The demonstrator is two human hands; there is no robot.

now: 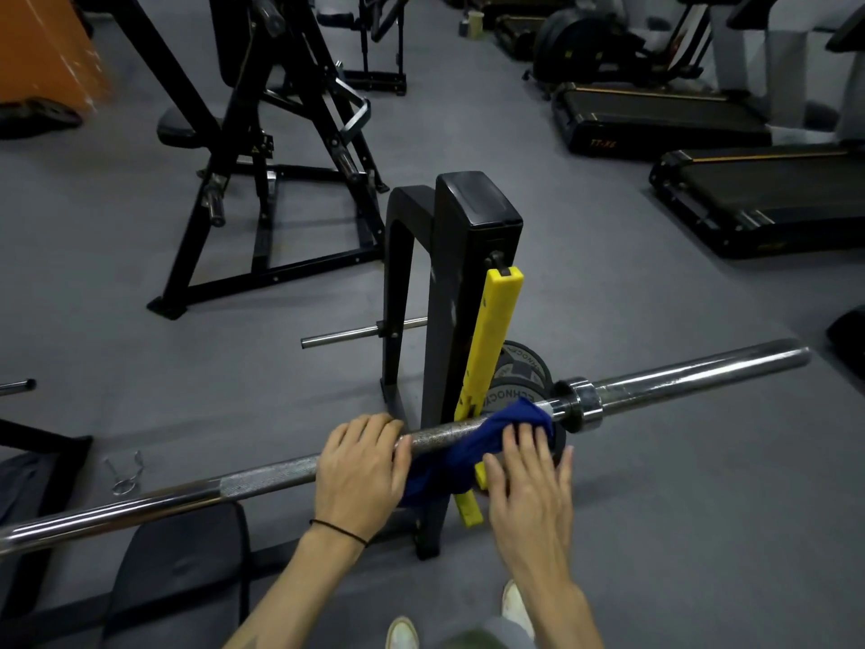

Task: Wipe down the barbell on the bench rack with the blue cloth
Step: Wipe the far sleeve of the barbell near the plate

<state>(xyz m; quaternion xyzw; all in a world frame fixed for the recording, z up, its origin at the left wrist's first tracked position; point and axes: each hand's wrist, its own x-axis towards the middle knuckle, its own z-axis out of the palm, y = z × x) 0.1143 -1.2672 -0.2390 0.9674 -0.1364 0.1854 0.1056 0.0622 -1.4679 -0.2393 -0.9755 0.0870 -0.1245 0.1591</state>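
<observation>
From the head view I see my left hand (360, 466) curled over the barbell (262, 482), fingers wrapped round its knurled shaft; my right hand (529, 480) lies just beside it with fingers straight and spread, pressing the blue cloth (472, 442) against the bar; the cloth drapes over the shaft between my two hands and hangs below it; the barbell runs from far past my left hand to its chrome sleeve (692, 377) beyond my right hand; the black rack upright (468, 283) with its yellow strip (491, 339) stands just ahead of my hands; weight plates (519, 372) sit behind the cloth; a spring collar (124, 470) lies on the floor to the left of my left hand.
</observation>
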